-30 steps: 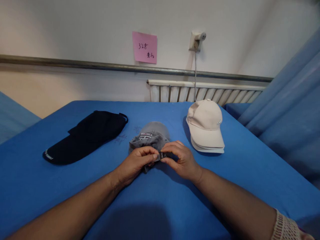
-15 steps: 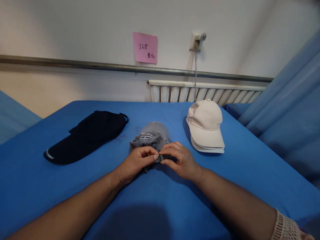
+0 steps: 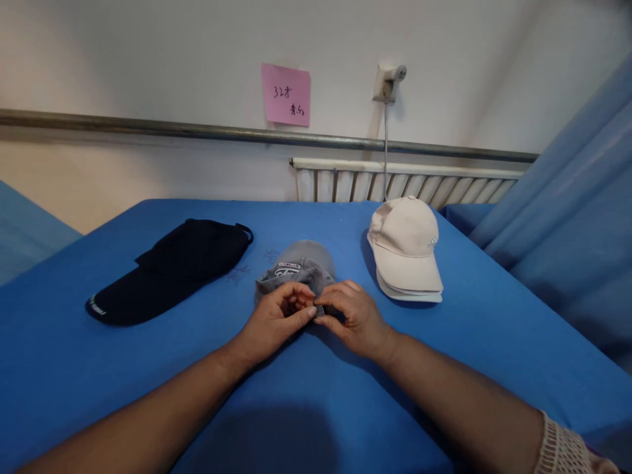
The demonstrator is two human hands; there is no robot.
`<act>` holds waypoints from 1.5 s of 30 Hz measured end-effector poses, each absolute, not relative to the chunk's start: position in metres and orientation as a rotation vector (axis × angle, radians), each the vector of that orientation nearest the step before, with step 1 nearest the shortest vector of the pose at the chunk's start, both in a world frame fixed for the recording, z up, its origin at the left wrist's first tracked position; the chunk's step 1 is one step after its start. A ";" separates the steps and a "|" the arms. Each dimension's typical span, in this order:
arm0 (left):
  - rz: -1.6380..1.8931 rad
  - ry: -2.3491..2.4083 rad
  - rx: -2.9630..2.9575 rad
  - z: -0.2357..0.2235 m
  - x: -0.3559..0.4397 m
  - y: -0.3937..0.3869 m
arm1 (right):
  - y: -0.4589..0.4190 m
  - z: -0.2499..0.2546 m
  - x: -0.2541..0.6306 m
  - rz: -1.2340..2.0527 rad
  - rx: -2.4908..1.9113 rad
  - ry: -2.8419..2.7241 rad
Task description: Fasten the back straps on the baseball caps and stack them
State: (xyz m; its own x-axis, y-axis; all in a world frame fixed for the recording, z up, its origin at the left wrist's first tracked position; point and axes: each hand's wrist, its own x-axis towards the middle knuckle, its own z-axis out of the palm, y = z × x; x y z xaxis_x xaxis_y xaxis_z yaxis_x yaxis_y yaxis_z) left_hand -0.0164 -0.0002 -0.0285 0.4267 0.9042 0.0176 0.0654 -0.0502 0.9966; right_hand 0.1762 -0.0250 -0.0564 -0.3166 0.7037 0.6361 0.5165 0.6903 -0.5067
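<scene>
A gray baseball cap (image 3: pixel 310 253) with white lettering lies on the blue-covered surface (image 3: pixel 276 415), its brim pointing away from me. At its near side, my right hand (image 3: pixel 358 322) pinches the small strap buckle (image 3: pixel 320 311) between thumb and fingertips. My left hand (image 3: pixel 279 319) meets it from the other side, thumb tip against the buckle and the other fingers curled, the index finger lifted a little. Both hands cover much of the strap and the cap's back opening.
A black cap (image 3: pixel 185 263) with a long brim lies to the left. Stacked light beige caps (image 3: pixel 407 243) stand on the right. Behind are a white radiator (image 3: pixel 355 184), a metal rail (image 3: pixel 197 131), a pink note (image 3: pixel 286 95) and a plugged-in cord (image 3: pixel 386 145). A blue curtain (image 3: pixel 567 210) hangs at right.
My left index finger has lifted away from the thumb, opening a gap that shows the curled fingers behind. The right hand keeps its pinch, and the caps lie as before.
</scene>
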 end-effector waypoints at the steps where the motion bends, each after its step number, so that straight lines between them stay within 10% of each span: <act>1: 0.882 0.917 1.475 -0.028 -0.016 -0.001 | -0.026 -0.055 0.176 0.267 -0.937 -1.981; 29: 0.861 0.860 2.565 -0.024 -0.022 -0.012 | -0.042 -0.051 0.164 0.777 -1.152 -1.514; 45: 1.034 1.058 1.690 -0.027 -0.018 -0.005 | -0.034 -0.049 0.175 0.656 -0.933 -1.585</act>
